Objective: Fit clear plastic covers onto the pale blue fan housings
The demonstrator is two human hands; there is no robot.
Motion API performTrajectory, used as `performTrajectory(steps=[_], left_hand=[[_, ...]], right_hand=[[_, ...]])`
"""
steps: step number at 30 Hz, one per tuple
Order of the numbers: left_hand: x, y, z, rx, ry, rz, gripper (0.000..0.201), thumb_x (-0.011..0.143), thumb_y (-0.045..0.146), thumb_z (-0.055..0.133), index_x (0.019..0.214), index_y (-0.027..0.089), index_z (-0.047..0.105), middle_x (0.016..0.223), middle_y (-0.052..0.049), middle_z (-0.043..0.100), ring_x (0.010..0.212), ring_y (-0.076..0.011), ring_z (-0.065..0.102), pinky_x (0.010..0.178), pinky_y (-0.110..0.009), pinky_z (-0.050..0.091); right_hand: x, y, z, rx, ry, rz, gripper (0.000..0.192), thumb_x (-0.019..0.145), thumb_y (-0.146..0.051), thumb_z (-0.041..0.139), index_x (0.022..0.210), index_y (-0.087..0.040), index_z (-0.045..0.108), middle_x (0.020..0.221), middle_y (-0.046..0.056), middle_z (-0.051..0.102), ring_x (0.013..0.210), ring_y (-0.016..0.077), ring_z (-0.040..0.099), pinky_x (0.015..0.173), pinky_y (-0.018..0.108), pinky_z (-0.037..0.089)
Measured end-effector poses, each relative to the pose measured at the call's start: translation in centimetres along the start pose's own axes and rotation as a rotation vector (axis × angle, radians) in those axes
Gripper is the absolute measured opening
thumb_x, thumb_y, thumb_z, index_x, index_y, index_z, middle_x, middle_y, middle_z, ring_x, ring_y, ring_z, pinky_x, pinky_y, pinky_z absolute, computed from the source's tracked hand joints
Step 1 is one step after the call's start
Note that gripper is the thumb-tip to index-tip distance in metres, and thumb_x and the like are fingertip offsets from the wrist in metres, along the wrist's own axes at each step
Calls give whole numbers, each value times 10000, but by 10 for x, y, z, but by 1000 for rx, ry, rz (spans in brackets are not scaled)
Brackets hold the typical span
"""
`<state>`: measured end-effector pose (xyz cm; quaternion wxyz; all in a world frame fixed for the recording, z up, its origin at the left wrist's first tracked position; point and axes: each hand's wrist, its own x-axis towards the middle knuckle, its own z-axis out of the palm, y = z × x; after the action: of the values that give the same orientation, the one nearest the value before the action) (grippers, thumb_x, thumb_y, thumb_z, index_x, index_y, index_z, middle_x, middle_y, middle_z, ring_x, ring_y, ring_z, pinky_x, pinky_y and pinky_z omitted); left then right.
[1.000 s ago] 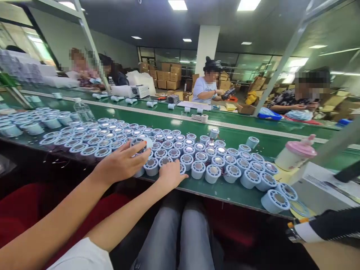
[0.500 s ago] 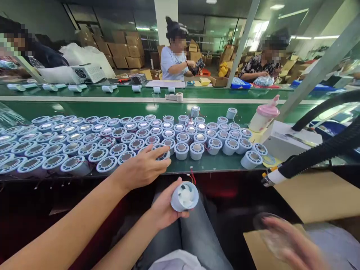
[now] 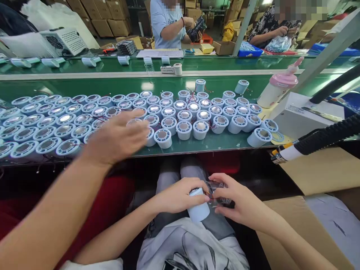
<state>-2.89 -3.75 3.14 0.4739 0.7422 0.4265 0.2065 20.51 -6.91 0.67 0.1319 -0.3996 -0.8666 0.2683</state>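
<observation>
My left hand point(image 3: 178, 195) grips a pale blue round housing point(image 3: 198, 210) over my lap, below the bench edge. My right hand point(image 3: 239, 202) holds a clear plastic piece point(image 3: 216, 193) against the housing's end; red wires show between them. Many more of these housings point(image 3: 184, 129), tops up with shiny centres, stand in rows on the green bench point(image 3: 213, 144). A co-worker's arm comes in from the left, and that hand point(image 3: 115, 138), blurred, hovers over the near rows.
At the right stand a pink-lidded bottle point(image 3: 277, 88), a white box point(image 3: 305, 112) and a black corrugated hose with a nozzle point(image 3: 284, 153). Cardboard boxes point(image 3: 317, 172) sit low on the right. Other people work across the far green belt point(image 3: 112, 65).
My left hand lifted one housing off the bench and brought it down to my lap. My right hand came in with the clear piece and met it. The view tilted down.
</observation>
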Motion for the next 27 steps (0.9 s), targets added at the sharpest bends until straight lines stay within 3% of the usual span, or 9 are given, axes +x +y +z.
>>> performTrajectory(steps=[2,5,9,11,14,17,20,23,27], left_hand=[[-4,-3,20,13,-88,-13,148,839,339,588,883,234,683,885,-13,668,839,-195,621,777,-311,481],[-5,-5,27,69,-99,-38,201,897,318,509,979,212,659,963,-31,648,909,-195,598,834,-321,454],[-6,-6,22,74,-69,-7,156,871,282,560,990,225,644,1007,-33,605,938,-193,580,845,-307,453],[-7,-7,22,40,-20,14,181,833,291,629,1005,235,634,1021,-29,590,943,-192,573,850,-306,455],[-10,-13,24,0,74,24,478,677,411,789,1095,254,619,1031,-34,561,928,-205,565,840,-332,471],[-12,-24,27,-6,123,81,713,562,484,840,1210,307,597,1003,-34,514,930,-212,554,846,-358,487],[-12,-34,29,-10,122,179,683,576,465,839,1205,312,621,1118,-69,485,1061,-241,530,920,-374,477],[-12,-36,27,-35,69,193,675,607,435,831,1224,277,607,1312,-102,481,1180,-270,510,1012,-392,430],[-9,-30,21,-67,16,137,736,653,379,817,1318,267,523,1262,-76,613,1153,-249,564,1039,-383,407]], right_hand=[[-2,-1,-1,29,68,8,272,779,-146,664,1034,-239,674,1334,108,500,1163,266,547,910,398,530],[0,-3,0,-90,160,-23,386,802,-145,641,1177,-240,628,1347,136,497,1174,309,522,909,477,519],[6,-3,1,-149,98,26,267,738,-23,626,909,-220,683,1290,115,551,1122,317,549,813,445,551],[7,-4,0,-54,65,82,183,735,-45,645,793,-219,659,1288,90,546,1118,299,557,807,417,547],[7,-8,-1,203,37,136,90,823,-164,606,782,-234,644,1280,56,535,1122,252,564,850,369,517],[8,-13,0,390,144,180,214,923,-257,483,774,-218,632,1156,62,586,1029,215,594,825,318,487],[10,-15,4,467,261,217,305,948,-302,437,731,-197,623,1000,62,611,876,191,599,723,289,454],[13,-13,7,535,311,265,346,913,-294,477,601,-184,574,935,59,617,841,190,588,675,282,431],[15,-7,8,702,333,342,368,874,-302,529,530,-183,583,946,62,646,882,204,600,704,285,457]])
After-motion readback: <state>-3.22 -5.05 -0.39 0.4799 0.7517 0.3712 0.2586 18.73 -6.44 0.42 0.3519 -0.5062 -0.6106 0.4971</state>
